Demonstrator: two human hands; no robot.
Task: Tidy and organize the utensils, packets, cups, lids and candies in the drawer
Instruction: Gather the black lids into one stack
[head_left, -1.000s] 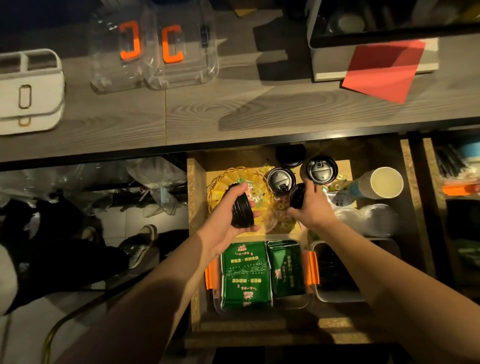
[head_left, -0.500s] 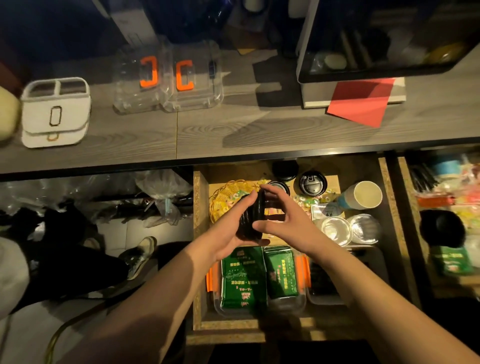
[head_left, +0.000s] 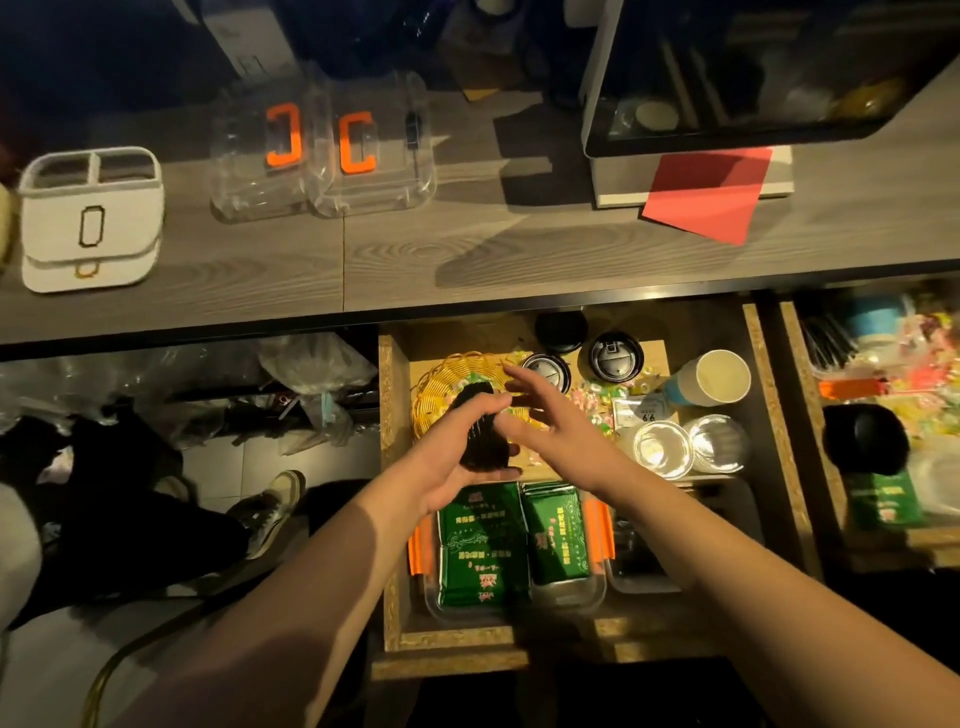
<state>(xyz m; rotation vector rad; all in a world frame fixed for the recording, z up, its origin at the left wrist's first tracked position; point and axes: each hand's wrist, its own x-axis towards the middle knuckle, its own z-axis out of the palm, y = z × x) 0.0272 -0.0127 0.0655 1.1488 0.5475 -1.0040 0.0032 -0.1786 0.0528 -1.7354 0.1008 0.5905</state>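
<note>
**Mia:** Why is the left hand (head_left: 457, 457) holding those black lids (head_left: 480, 431) on their side?

**Tom:** I think they are being piled into one stack. The lids stand on edge in the palm, with the fingers curled round them, so none slip out. The stack is up in the air, above the drawer (head_left: 390, 467), near its left wall and over the yellow basket (head_left: 441, 382).

**Mia:** And the right hand (head_left: 550, 421)?

**Tom:** It holds nothing. Its fingers are spread wide and fairly straight, just beside the stack. I cannot tell if a fingertip touches the lids.

**Mia:** Are there more lids?

**Tom:** Yes. Three more black lids (head_left: 615, 356) lie near the back edge of the drawer. My guess is the wide hand will go for one of them.

**Mia:** What else is in there?

**Tom:** Candies (head_left: 597, 402) are spilled in the middle. A paper cup (head_left: 714, 376) lies by the right wall, with clear lids (head_left: 691, 447) in front of it. Green packets (head_left: 511, 543) sit in a clear box at the front edge. They look tidy already.
</note>
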